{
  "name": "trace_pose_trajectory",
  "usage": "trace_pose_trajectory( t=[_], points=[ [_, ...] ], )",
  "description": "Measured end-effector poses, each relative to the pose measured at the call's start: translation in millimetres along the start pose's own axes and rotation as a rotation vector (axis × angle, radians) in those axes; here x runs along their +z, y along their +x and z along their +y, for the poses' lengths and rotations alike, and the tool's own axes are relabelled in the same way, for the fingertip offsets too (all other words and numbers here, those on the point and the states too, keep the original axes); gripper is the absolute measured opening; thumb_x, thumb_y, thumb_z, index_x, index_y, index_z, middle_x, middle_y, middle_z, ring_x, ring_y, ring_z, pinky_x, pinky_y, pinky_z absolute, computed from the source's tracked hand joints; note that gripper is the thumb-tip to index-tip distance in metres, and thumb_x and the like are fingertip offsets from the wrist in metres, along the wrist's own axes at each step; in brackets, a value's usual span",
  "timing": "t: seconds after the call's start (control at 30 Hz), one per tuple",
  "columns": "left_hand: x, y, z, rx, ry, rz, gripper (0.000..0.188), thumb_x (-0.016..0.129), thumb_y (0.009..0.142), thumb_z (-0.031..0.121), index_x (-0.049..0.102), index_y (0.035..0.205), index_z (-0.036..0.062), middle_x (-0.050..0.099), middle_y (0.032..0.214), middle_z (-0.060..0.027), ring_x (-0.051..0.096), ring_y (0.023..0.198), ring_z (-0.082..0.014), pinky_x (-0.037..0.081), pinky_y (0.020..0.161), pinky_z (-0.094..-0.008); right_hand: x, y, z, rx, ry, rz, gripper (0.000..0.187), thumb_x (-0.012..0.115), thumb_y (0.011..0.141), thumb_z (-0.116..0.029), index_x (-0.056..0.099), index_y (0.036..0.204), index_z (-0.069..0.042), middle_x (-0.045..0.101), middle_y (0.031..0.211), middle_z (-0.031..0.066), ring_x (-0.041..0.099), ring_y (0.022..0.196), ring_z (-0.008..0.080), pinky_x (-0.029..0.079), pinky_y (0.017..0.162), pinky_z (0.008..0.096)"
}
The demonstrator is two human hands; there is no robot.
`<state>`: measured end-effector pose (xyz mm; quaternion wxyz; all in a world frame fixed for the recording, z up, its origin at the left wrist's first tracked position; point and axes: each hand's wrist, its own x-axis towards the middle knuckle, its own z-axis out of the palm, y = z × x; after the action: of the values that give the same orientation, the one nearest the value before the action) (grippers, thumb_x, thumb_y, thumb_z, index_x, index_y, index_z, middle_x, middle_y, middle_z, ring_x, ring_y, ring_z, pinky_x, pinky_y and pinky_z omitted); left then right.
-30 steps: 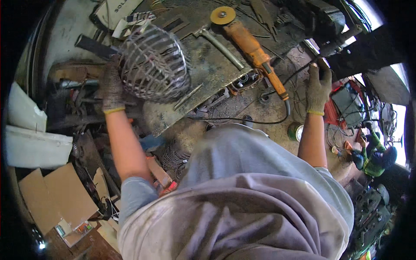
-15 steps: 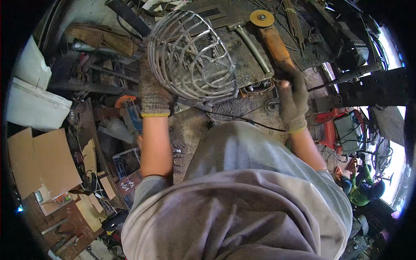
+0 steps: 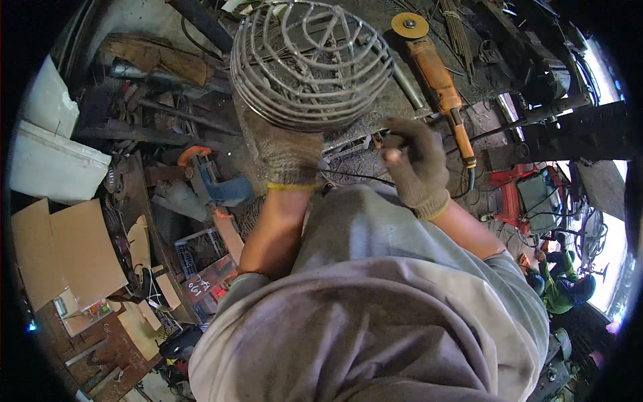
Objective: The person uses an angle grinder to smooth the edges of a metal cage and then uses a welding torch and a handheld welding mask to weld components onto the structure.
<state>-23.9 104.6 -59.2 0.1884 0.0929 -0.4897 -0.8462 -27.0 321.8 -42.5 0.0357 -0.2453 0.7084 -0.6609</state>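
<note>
"So, where is the cage (image 3: 313, 124) from the hands?"

"Just far of the left hand (image 3: 289, 154), the nearer one, whose glove meets its near side. It spans widest left to right, over the bench (image 3: 394, 107); resting on it or lifted, I can't tell."

"Is that hand gripping?"

"Can't tell: its fingers are hidden at the bars."

"And the right hand (image 3: 420, 167)?"

"Holding nothing, fingers loosely curled, thumb apart from them. It's near and to the right of the cage, not touching."

"What's around?"

"A metal handle (image 3: 407, 88) just right of the cage, partly hidden by it. Right of that, the grinder (image 3: 439, 77), disc far, grip near. Farther right, some rods (image 3: 457, 40). A dark post (image 3: 201, 27) stands on the far left."

"Anything in the way?"

"The handle and grinder crowd the cage's right side."
</note>
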Motion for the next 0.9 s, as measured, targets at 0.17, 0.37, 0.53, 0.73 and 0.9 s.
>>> trace_pose_trajectory(
  t=[0.17, 0.37, 0.53, 0.73, 0.9],
  points=[
    [0.9, -4.8, -2.8, 0.062, 0.067, -0.053, 0.054, 0.032, 0.102, 0.044, 0.035, 0.144, 0.0115, 0.040, 0.147, -0.0096, 0.040, 0.134, -0.0285, 0.035, 0.111, -0.0438, 28.4, 21.9, -13.6, 0.185, 0.048, -0.086, 0.057, 0.069, 0.086, -0.031, 0.048, 0.126, 0.004, 0.064, 0.101, 0.0146, 0.063, 0.091, 0.0210, 0.051, 0.081, 0.0338],
    [-6.4, -4.6, -14.8, 0.027, -0.087, -0.094, 0.054, 0.033, 0.101, 0.044, 0.037, 0.143, 0.0113, 0.041, 0.146, -0.0098, 0.041, 0.133, -0.0283, 0.035, 0.110, -0.0441, 40.9, 26.0, -11.3, 0.146, -0.116, -0.060, 0.061, 0.069, 0.086, -0.033, 0.045, 0.128, 0.004, 0.063, 0.109, 0.0213, 0.064, 0.098, 0.0275, 0.051, 0.085, 0.0367],
    [-17.7, -5.7, -21.5, -0.069, -0.489, -0.215, 0.054, 0.033, 0.101, 0.045, 0.038, 0.142, 0.0111, 0.042, 0.145, -0.0101, 0.041, 0.132, -0.0282, 0.035, 0.110, -0.0443, 49.3, 24.1, -6.9, 0.116, -0.177, -0.042, 0.061, 0.071, 0.083, -0.030, 0.047, 0.127, 0.003, 0.061, 0.110, 0.0243, 0.063, 0.102, 0.0329, 0.049, 0.089, 0.0393],
    [-32.7, -8.9, -24.1, -0.191, -0.881, -0.426, 0.054, 0.033, 0.100, 0.045, 0.039, 0.141, 0.0109, 0.043, 0.144, -0.0103, 0.042, 0.131, -0.0280, 0.035, 0.109, -0.0446, 49.0, 26.9, -25.2, -0.115, -0.336, -0.125, 0.066, 0.076, 0.076, -0.029, 0.047, 0.129, -0.002, 0.057, 0.114, 0.0214, 0.058, 0.105, 0.0382, 0.047, 0.090, 0.0437],
    [-34.7, -9.2, -27.9, -0.233, -0.960, -0.489, 0.054, 0.033, 0.100, 0.045, 0.040, 0.141, 0.0107, 0.045, 0.144, -0.0106, 0.043, 0.130, -0.0279, 0.036, 0.109, -0.0449, 44.3, 23.8, -16.2, -0.143, -0.331, -0.147, 0.064, 0.076, 0.076, -0.030, 0.048, 0.128, -0.004, 0.057, 0.113, 0.0204, 0.058, 0.103, 0.0385, 0.048, 0.087, 0.0440]
  ],
)
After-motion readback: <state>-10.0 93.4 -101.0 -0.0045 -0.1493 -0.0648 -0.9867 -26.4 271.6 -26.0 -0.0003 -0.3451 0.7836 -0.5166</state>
